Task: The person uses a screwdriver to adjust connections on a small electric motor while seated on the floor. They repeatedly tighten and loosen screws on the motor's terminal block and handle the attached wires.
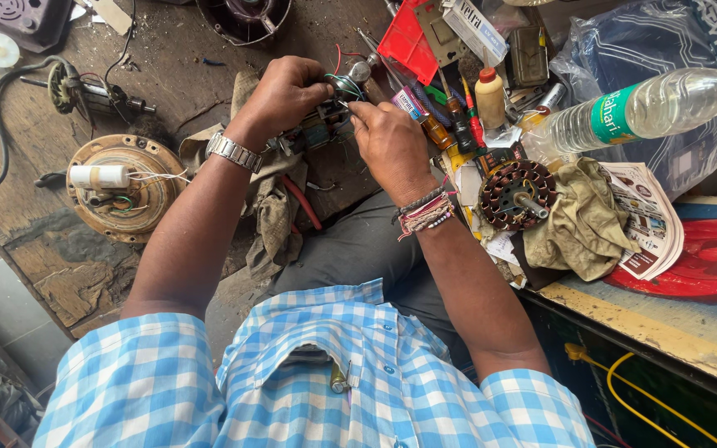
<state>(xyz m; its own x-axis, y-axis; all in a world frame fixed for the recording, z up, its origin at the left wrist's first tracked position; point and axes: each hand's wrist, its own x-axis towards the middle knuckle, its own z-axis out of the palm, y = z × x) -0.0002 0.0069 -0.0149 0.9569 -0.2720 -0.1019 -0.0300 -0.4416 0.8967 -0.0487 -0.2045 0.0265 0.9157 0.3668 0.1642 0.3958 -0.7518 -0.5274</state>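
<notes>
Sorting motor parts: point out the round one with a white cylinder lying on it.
The tan round motor housing beyond the left hand; the stator by the rag has none.

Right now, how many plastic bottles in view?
2. A clear water bottle with a green cap lies at the upper right; a small orange-capped bottle stands among the tools. Clutter may hide others.

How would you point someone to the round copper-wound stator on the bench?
Start at the clear plastic bottle lying on its side at the right. Just below its cap-less end, beside the crumpled tan rag, sits the stator. It alone is a dark ring of copper coils with a metal shaft at its centre.
</notes>
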